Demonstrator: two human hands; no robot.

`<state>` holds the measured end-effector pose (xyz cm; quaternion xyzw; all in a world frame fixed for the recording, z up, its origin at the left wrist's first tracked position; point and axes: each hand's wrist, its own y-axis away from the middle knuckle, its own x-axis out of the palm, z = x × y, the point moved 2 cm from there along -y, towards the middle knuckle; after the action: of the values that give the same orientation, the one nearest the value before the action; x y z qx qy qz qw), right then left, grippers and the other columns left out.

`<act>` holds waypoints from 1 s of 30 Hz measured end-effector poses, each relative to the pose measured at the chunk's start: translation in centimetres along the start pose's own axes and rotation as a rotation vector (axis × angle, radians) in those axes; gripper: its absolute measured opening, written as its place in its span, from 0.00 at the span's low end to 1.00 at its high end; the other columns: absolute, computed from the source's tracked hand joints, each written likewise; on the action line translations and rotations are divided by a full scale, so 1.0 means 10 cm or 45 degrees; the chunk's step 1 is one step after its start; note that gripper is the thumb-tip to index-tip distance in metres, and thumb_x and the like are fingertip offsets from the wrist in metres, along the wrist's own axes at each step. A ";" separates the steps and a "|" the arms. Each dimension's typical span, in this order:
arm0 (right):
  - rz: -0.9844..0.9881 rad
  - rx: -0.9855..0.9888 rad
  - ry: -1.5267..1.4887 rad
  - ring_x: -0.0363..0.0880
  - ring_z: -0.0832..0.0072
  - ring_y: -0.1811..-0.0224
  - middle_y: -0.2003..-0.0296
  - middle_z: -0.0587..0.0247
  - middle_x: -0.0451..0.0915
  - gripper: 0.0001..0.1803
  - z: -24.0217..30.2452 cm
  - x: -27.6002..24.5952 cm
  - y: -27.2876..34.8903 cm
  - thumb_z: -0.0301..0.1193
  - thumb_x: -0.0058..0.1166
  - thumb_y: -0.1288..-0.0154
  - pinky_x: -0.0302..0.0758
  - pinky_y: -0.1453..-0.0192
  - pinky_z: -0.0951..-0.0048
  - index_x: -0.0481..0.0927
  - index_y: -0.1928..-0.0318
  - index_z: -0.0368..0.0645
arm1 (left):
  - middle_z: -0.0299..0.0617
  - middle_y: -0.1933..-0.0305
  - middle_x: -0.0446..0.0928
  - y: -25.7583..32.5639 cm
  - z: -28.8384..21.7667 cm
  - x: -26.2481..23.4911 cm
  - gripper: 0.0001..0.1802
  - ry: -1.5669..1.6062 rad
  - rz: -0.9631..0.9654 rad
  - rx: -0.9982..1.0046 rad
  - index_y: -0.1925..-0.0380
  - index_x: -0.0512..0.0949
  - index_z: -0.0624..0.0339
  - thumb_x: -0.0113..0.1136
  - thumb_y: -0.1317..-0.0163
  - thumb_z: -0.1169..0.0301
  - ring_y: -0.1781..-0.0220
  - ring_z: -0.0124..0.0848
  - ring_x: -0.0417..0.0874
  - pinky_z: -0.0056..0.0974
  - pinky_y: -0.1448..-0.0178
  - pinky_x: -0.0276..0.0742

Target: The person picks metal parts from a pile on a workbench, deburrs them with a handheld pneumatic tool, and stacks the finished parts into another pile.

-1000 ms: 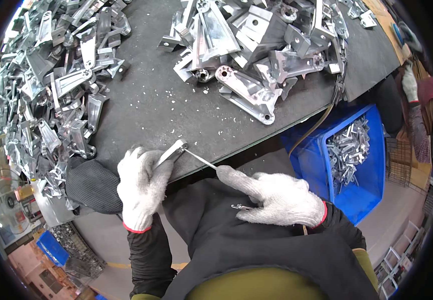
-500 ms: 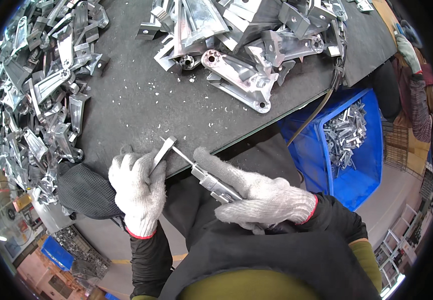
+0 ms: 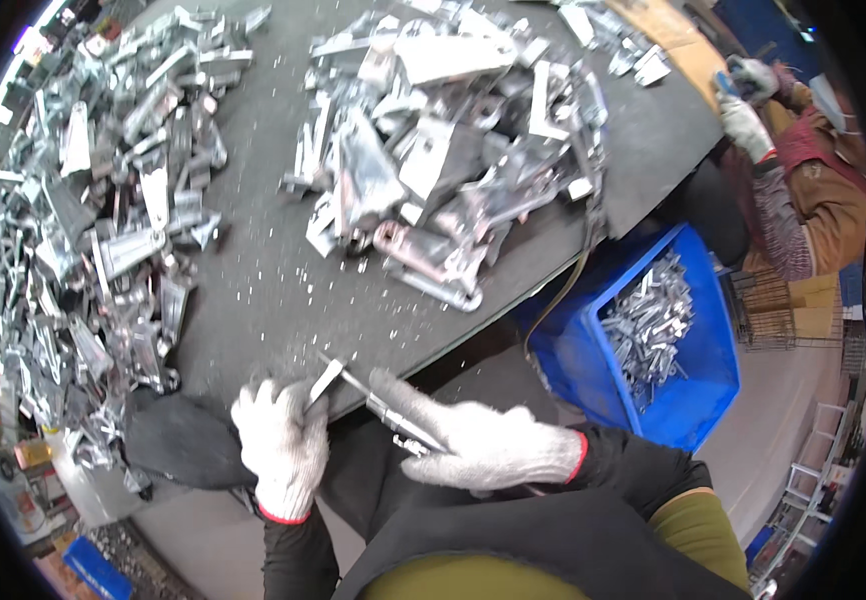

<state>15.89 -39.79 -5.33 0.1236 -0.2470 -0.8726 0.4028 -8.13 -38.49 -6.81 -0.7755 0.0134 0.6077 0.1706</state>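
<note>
Small flat metal strip (image 3: pixel 324 381) at near edge of bench (image 3: pixel 273 290), pinched in gloved left hand (image 3: pixel 281 445). Right hand (image 3: pixel 483 445), gloved, grips slim metal hand tool (image 3: pixel 393 412), tip at strip. Heaps of metal brackets (image 3: pixel 453 170) beyond; blue bin (image 3: pixel 698 400) of parts at right.

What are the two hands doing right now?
Left hand: closed on a small flat silver metal piece.
Right hand: closed on a slim metal hand tool, tip at that piece.
</note>
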 end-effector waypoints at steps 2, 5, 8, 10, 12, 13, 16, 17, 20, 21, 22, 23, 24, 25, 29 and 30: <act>0.055 0.035 0.066 0.83 0.36 0.39 0.37 0.30 0.79 0.56 0.03 -0.06 0.09 0.46 0.57 0.27 0.78 0.34 0.48 0.33 0.12 0.61 | 0.40 0.65 0.79 -0.03 0.11 0.01 0.11 0.100 0.059 -0.071 0.67 0.84 0.55 0.78 0.48 0.73 0.56 0.46 0.79 0.50 0.48 0.74; -0.024 -0.157 0.315 0.80 0.39 0.36 0.33 0.32 0.74 0.59 -0.19 -0.12 0.18 0.44 0.61 0.30 0.77 0.31 0.50 0.34 0.13 0.53 | 0.42 0.71 0.77 -0.35 0.13 -0.02 0.09 0.185 -0.252 -0.098 0.71 0.83 0.56 0.78 0.47 0.72 0.67 0.44 0.79 0.49 0.61 0.74; -0.286 -0.211 0.565 0.86 0.37 0.57 0.52 0.31 0.81 0.57 -0.25 -0.23 0.28 0.42 0.64 0.30 0.85 0.50 0.44 0.40 0.13 0.55 | 0.43 0.72 0.78 -1.14 -0.29 -0.28 0.08 0.282 -0.496 0.112 0.69 0.85 0.56 0.75 0.49 0.76 0.68 0.45 0.80 0.49 0.61 0.75; -0.386 -0.094 0.739 0.88 0.40 0.60 0.53 0.33 0.80 0.55 -0.08 -0.35 0.30 0.43 0.65 0.31 0.85 0.55 0.45 0.43 0.13 0.55 | 0.42 0.70 0.80 -1.80 -0.64 -0.29 0.09 0.296 -0.645 0.363 0.68 0.87 0.55 0.75 0.50 0.71 0.67 0.45 0.82 0.50 0.61 0.77; -0.588 -0.104 0.871 0.88 0.43 0.64 0.53 0.39 0.79 0.54 -0.02 -0.36 0.28 0.41 0.66 0.32 0.86 0.62 0.46 0.47 0.13 0.57 | 0.43 0.67 0.83 -2.39 -1.07 -0.21 0.10 0.382 -0.630 0.450 0.66 0.88 0.51 0.74 0.48 0.64 0.61 0.45 0.85 0.47 0.55 0.82; -0.541 -0.058 0.913 0.87 0.42 0.61 0.51 0.36 0.79 0.55 0.04 -0.34 0.21 0.41 0.67 0.34 0.86 0.60 0.48 0.48 0.14 0.54 | 0.41 0.64 0.85 -2.50 -1.19 -0.36 0.11 0.289 -0.440 0.365 0.61 0.89 0.49 0.73 0.44 0.61 0.55 0.45 0.87 0.48 0.51 0.83; -0.532 -0.009 0.991 0.87 0.42 0.62 0.51 0.34 0.78 0.54 0.11 -0.31 0.07 0.42 0.66 0.34 0.85 0.63 0.48 0.50 0.15 0.51 | 0.49 0.50 0.83 -2.78 -1.26 -0.34 0.18 0.661 -0.252 0.308 0.49 0.86 0.53 0.69 0.36 0.58 0.45 0.49 0.85 0.52 0.41 0.82; -0.529 0.035 1.014 0.87 0.41 0.64 0.51 0.35 0.78 0.53 0.14 -0.31 0.05 0.42 0.66 0.34 0.85 0.64 0.47 0.50 0.15 0.53 | 0.50 0.48 0.83 -2.82 -1.20 -0.33 0.20 0.598 -0.272 0.264 0.48 0.85 0.52 0.70 0.36 0.57 0.44 0.49 0.85 0.52 0.41 0.82; -0.557 0.061 0.995 0.87 0.41 0.66 0.53 0.38 0.78 0.51 0.13 -0.30 0.07 0.42 0.65 0.34 0.84 0.67 0.45 0.52 0.15 0.63 | 0.50 0.46 0.86 -2.78 -0.51 -0.14 0.23 0.255 -0.727 0.256 0.47 0.87 0.55 0.76 0.46 0.69 0.49 0.49 0.89 0.48 0.46 0.88; -0.552 0.054 1.007 0.87 0.43 0.67 0.54 0.40 0.78 0.50 0.09 -0.34 0.07 0.42 0.65 0.33 0.84 0.67 0.45 0.53 0.15 0.66 | 0.53 0.47 0.86 -2.77 -0.25 -0.05 0.22 0.078 -0.768 0.165 0.48 0.86 0.56 0.74 0.45 0.70 0.49 0.50 0.89 0.48 0.44 0.87; -0.541 0.043 1.024 0.88 0.44 0.67 0.55 0.42 0.78 0.49 0.06 -0.36 0.07 0.41 0.64 0.33 0.84 0.67 0.45 0.54 0.16 0.70 | 0.54 0.45 0.84 -2.66 -0.07 -0.09 0.24 -0.055 -0.556 -0.073 0.44 0.85 0.52 0.72 0.43 0.68 0.46 0.51 0.87 0.51 0.41 0.85; -0.532 0.030 1.016 0.88 0.44 0.67 0.55 0.42 0.78 0.49 0.10 -0.35 0.08 0.41 0.64 0.33 0.84 0.67 0.45 0.54 0.16 0.70 | 0.53 0.43 0.83 -2.54 0.18 -0.18 0.26 -0.179 -0.354 -0.354 0.42 0.84 0.49 0.72 0.42 0.66 0.44 0.51 0.86 0.52 0.39 0.84; -0.521 0.066 1.060 0.88 0.45 0.67 0.56 0.43 0.77 0.48 0.13 -0.37 0.07 0.41 0.64 0.32 0.84 0.68 0.46 0.55 0.16 0.73 | 0.52 0.42 0.81 -2.47 0.38 -0.19 0.27 -0.292 -0.139 -0.619 0.39 0.83 0.45 0.72 0.42 0.65 0.42 0.51 0.84 0.53 0.38 0.83; -0.501 0.092 1.113 0.88 0.46 0.68 0.56 0.44 0.77 0.47 0.16 -0.37 0.05 0.40 0.63 0.32 0.84 0.69 0.46 0.56 0.17 0.76 | 0.51 0.40 0.80 -2.36 0.58 -0.17 0.28 -0.344 0.004 -0.638 0.38 0.82 0.42 0.72 0.41 0.63 0.41 0.51 0.83 0.54 0.38 0.82; -0.500 0.051 1.133 0.88 0.48 0.70 0.57 0.45 0.77 0.45 0.15 -0.37 0.04 0.40 0.63 0.31 0.84 0.70 0.46 0.57 0.17 0.77 | 0.48 0.46 0.83 -2.05 1.11 -0.08 0.21 -0.221 0.033 -0.510 0.44 0.85 0.47 0.74 0.38 0.63 0.46 0.49 0.86 0.50 0.42 0.83; -0.499 0.065 1.130 0.88 0.48 0.70 0.57 0.45 0.77 0.45 0.16 -0.37 0.05 0.40 0.63 0.31 0.84 0.70 0.46 0.57 0.17 0.77 | 0.48 0.49 0.84 -2.05 1.11 -0.11 0.19 -0.025 -0.080 -0.457 0.47 0.87 0.50 0.75 0.37 0.63 0.49 0.48 0.87 0.48 0.44 0.84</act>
<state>17.91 -36.68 -3.65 0.5379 -0.0446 -0.7887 0.2943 -14.13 -16.33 -2.90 -0.7876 -0.1211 0.6022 0.0486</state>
